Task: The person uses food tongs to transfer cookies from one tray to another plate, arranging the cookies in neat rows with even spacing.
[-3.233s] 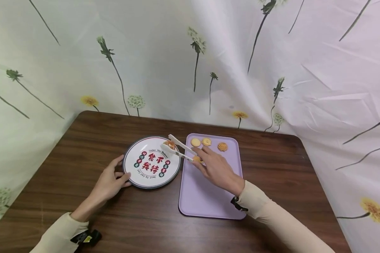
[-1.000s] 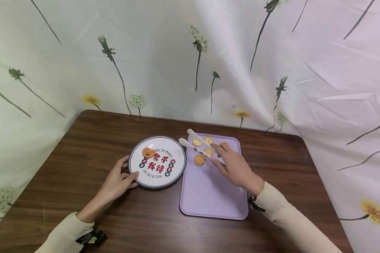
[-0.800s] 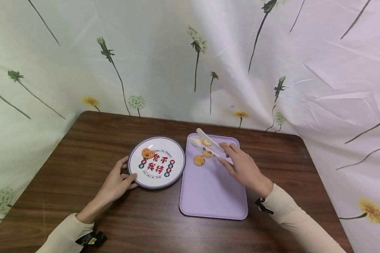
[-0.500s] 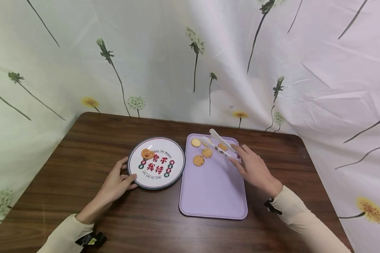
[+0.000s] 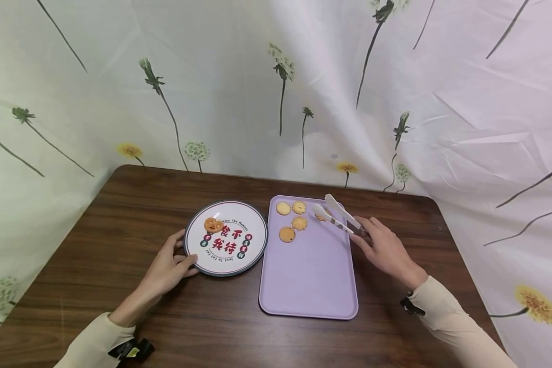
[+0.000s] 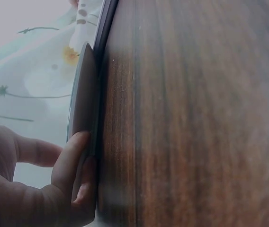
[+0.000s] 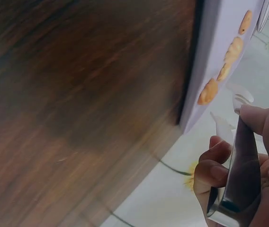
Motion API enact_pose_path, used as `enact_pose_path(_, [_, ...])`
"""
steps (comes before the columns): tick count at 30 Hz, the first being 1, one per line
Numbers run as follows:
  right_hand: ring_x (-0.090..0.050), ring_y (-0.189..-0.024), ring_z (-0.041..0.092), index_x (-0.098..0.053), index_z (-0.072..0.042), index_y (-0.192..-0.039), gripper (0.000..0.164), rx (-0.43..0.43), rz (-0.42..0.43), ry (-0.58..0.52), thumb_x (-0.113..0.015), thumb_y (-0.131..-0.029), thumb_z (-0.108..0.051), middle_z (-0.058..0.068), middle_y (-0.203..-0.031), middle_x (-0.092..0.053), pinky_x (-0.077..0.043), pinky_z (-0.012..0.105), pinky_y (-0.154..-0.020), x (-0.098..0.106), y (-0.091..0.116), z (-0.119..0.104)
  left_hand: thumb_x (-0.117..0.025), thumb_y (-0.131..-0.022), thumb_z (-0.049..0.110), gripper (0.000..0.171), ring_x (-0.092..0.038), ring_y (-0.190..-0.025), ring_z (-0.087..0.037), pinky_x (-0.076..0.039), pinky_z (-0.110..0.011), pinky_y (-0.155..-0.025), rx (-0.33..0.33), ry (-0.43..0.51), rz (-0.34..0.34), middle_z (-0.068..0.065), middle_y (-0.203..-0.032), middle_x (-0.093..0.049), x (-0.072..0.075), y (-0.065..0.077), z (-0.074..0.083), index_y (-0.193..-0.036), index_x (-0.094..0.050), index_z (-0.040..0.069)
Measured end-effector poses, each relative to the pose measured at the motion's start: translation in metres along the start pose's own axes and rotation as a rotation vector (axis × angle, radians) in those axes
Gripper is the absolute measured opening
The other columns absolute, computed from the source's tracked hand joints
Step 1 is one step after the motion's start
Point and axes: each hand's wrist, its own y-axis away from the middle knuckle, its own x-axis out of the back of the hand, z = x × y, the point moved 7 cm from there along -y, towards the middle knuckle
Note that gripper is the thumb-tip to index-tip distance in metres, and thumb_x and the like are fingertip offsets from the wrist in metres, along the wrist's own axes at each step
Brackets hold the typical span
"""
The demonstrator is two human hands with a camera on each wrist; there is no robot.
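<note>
In the head view my left hand (image 5: 165,268) holds the near-left rim of a white plate (image 5: 257,237) with a dark edge, thumb on top. A pretzel-shaped cookie (image 5: 213,225) lies on that plate. My right hand (image 5: 388,253) grips tongs (image 5: 342,210) with white tips, their arms spread apart. Those tips are at a swirl cookie (image 5: 321,216) in the tray's far right corner, partly covering it. The right wrist view shows the tongs' metal handle (image 7: 242,175) between thumb and fingers, and the swirl cookie (image 7: 208,92) apart from the tips.
The purple tray (image 5: 308,281) stands right of the plate. On its far left part lie a pale round cookie (image 5: 283,208), a ring-shaped cookie (image 5: 299,207), a flower-shaped cookie (image 5: 299,223) and a darker round cookie (image 5: 287,234). A flowered cloth (image 5: 239,112) hangs behind the wooden table (image 5: 188,322).
The pretzel cookie, at the tongs over the plate's right side earlier, now lies on its upper left. My right hand has moved right with the tongs; my left hand still holds the plate.
</note>
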Motion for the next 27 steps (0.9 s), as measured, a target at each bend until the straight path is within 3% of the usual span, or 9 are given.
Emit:
enact_pose_path(11, [-0.051,-0.074,0.015,-0.063,-0.012,-0.139,0.043,0.007,-0.007,-0.021,-0.072,-0.099,-0.026,0.001,-0.09,-0.059,-0.043,0.027,-0.059,-0.002,0.004,0.008,-0.052,-0.105,0.001,0.08,-0.063,-0.12,-0.039,-0.069,-0.022,-0.082,0.032,-0.012,0.007,-0.037,-0.156,-0.024,0.0,0.0,-0.002,-0.166,0.001,-0.002])
enact_pose_path(27, [-0.051,-0.075,0.015,-0.062,-0.011,-0.141,0.046,-0.027,-0.051,-0.048,-0.071,-0.1,-0.03,0.0,-0.09,-0.057,-0.042,0.024,-0.06,-0.015,0.004,0.011,-0.05,-0.105,-0.004,0.079,-0.064,-0.117,-0.036,-0.069,-0.024,-0.085,0.003,0.019,-0.01,-0.037,-0.155,-0.024,0.001,-0.001,-0.004,-0.165,0.001,-0.003])
